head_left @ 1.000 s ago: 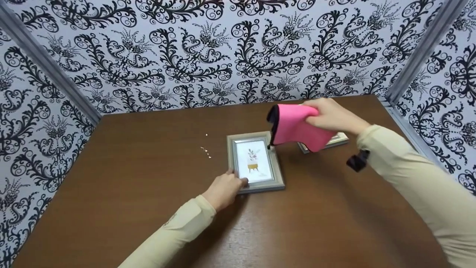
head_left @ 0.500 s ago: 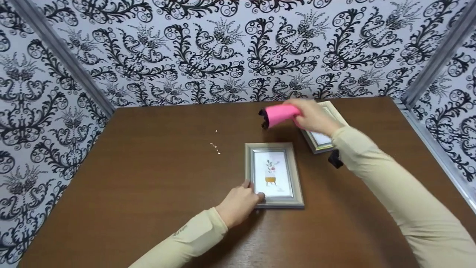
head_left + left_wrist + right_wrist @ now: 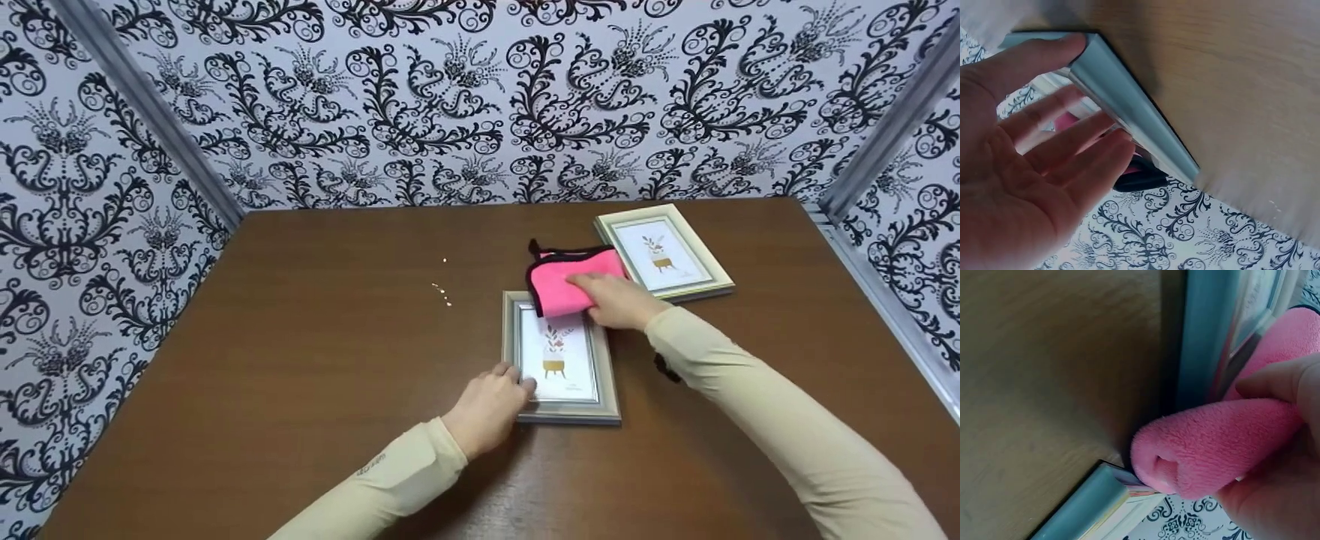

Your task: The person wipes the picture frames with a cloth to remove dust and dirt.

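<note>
A picture frame [image 3: 566, 411] lies flat on the table, its print showing a plant in a yellow pot. My left hand [image 3: 487, 405] holds its lower left corner, and the thumb [image 3: 1067, 50] lies on the moulding in the left wrist view. My right hand [image 3: 621, 301] grips a folded pink cloth [image 3: 559, 289] with black edging over the frame's top end. In the right wrist view the cloth [image 3: 1207, 444] is bunched beneath the thumb, between two frame edges. The cloth covers the frame's upper part.
A second picture frame [image 3: 664, 255] with a like print lies tilted behind, to the right. Several small white specks [image 3: 442, 292] are on the brown table [image 3: 337, 337] to the left. Patterned walls [image 3: 420, 105] enclose the back and sides.
My right hand has brought the cloth from the air above the back frame down onto the near frame's top. My left hand stays at the corner. The head view has shifted slightly.
</note>
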Motion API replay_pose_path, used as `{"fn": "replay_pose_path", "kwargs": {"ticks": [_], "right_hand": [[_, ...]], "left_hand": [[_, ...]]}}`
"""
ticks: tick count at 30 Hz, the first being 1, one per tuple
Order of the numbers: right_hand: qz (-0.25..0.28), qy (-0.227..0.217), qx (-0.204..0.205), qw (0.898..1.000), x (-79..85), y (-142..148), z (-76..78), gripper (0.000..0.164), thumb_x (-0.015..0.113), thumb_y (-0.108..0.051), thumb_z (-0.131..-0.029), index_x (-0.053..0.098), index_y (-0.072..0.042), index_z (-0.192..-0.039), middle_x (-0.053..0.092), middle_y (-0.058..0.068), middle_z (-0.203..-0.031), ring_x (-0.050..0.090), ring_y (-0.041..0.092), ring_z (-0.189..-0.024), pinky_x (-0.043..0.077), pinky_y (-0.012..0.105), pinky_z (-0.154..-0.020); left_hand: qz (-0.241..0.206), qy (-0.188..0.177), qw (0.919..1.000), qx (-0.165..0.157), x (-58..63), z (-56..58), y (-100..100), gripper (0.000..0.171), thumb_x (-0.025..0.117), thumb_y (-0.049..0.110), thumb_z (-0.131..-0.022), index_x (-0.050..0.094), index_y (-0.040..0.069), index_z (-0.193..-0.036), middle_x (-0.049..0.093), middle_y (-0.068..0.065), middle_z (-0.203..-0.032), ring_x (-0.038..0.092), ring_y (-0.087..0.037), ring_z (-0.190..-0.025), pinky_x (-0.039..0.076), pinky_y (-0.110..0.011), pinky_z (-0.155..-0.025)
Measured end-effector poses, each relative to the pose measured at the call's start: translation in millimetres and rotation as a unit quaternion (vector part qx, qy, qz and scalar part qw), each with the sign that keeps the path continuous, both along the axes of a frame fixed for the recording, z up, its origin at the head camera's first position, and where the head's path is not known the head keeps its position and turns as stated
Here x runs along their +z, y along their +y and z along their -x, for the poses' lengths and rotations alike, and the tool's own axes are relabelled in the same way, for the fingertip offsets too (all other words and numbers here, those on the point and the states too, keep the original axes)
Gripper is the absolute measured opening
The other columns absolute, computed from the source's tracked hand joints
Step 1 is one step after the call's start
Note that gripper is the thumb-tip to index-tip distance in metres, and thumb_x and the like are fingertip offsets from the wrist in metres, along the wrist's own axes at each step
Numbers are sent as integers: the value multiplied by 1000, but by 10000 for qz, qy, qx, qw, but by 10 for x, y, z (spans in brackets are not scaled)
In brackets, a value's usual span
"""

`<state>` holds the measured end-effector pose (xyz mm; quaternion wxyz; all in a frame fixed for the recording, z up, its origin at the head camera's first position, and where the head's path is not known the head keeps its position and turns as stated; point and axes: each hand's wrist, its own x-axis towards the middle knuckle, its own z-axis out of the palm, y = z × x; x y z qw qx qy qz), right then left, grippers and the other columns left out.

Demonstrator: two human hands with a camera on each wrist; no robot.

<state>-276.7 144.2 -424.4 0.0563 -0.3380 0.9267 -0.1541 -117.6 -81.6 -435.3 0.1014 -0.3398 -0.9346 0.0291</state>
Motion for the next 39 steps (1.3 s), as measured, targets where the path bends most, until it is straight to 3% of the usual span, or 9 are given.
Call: {"fn": "replay_pose_path", "kwargs": {"ticks": [5, 8, 11, 17, 21, 26, 34, 39], "right_hand": [[-129, -25, -49, 9999, 14, -40, 7, 62, 61, 2, -81, 43, 5, -140, 49, 28, -134, 46, 44, -124, 36, 54, -102], [-290, -65, -79, 9995, 35, -100, 9, 61, 62, -1, -82, 44, 5, -139, 49, 27, -135, 46, 43, -124, 36, 54, -102], [-373, -83, -56, 9993, 57, -189, 29, 56, 62, -4, -82, 47, 6, -135, 54, 27, -129, 51, 42, -119, 39, 52, -101], [-549, 15, 109, 9984, 88, -482, 52, 37, 63, 0, -79, 58, 4, -115, 65, 20, -97, 63, 36, -89, 51, 48, -83], [-652, 34, 450, 9969, 93, -717, 18, 44, 62, 2, -81, 54, 2, -124, 63, 23, -111, 61, 39, -102, 47, 49, -92], [-530, 38, 808, 9953, 93, -911, -26, 55, 58, 2, -84, 48, -2, -138, 52, 21, -135, 49, 38, -124, 34, 47, -107], [-199, -157, 989, 9948, 89, -885, 10, 53, 55, 3, -88, 49, -6, -140, 49, 15, -140, 42, 32, -131, 29, 43, -110], [-133, -372, 867, 9955, 138, -689, 78, 54, 56, 4, -87, 49, -4, -139, 49, 16, -140, 43, 35, -130, 30, 46, -109]], "left_hand": [[150, -852, 9949, 519, 18, 114, 11, 52, 83, 16, -66, 60, -2, -109, 58, -17, -120, 52, -31, -118, 56, -35, -78], [211, -1130, 9918, 559, 15, 164, -2, 64, 86, 20, -64, 60, -7, -115, 52, -22, -133, 46, -35, -128, 50, -37, -92], [164, -1123, 9928, 373, 3, 189, -14, 52, 86, 17, -62, 64, -5, -105, 57, -22, -127, 51, -35, -123, 45, -34, -97], [82, -803, 9967, 12, -32, 184, -2, 31, 87, 15, -58, 66, 5, -78, 62, -13, -106, 58, -31, -110, 41, -30, -101], [-7, -659, 9976, -194, -31, 171, 32, 28, 89, 15, -55, 66, 8, -70, 62, -10, -98, 60, -28, -103, 38, -32, -104], [-40, -683, 9975, -177, -9, 169, 56, 29, 89, 16, -55, 66, 8, -70, 59, -9, -98, 58, -25, -100, 44, -30, -97], [-70, -992, 9950, 124, 70, 179, 70, 33, 92, 16, -51, 63, 11, -66, 56, -3, -79, 58, -20, -75, 54, -31, -68], [-36, -1016, 9945, 241, 111, 197, 88, 31, 90, 14, -51, 63, 12, -66, 58, -5, -78, 58, -21, -73, 55, -33, -62]]}}
